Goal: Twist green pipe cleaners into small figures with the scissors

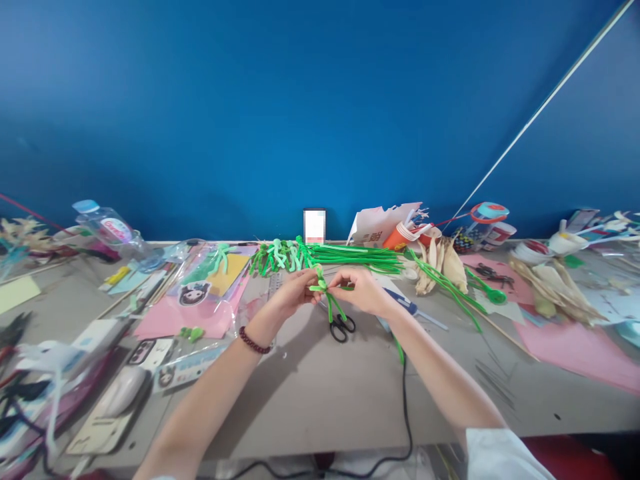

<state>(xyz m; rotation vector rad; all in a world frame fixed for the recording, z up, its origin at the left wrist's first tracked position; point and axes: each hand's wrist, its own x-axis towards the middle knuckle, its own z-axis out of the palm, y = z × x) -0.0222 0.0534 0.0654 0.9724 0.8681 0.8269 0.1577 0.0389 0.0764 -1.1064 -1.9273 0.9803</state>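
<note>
Between my hands is a small green pipe-cleaner figure [336, 305], its two legs hanging down. My left hand [299, 289] is closed on its upper part from the left. From the right, my right hand [364, 289] pinches one of its side strands between thumb and fingers. Black-handled scissors [342, 329] lie on the table just below the figure's legs. Behind my left hand, several similar green pipe-cleaner figures [281, 256] are bunched together. A bundle of straight green pipe cleaners [363, 259] stretches behind my right hand.
A phone [315, 225] leans on the blue wall. Orange cups [399, 235], corn husks [445, 265] and a blue-handled tool [413, 307] are at the right. Pink paper [186, 321], a plastic bottle [107, 225] and a white mouse [125, 390] are at the left. A black cable [406, 407] crosses the front.
</note>
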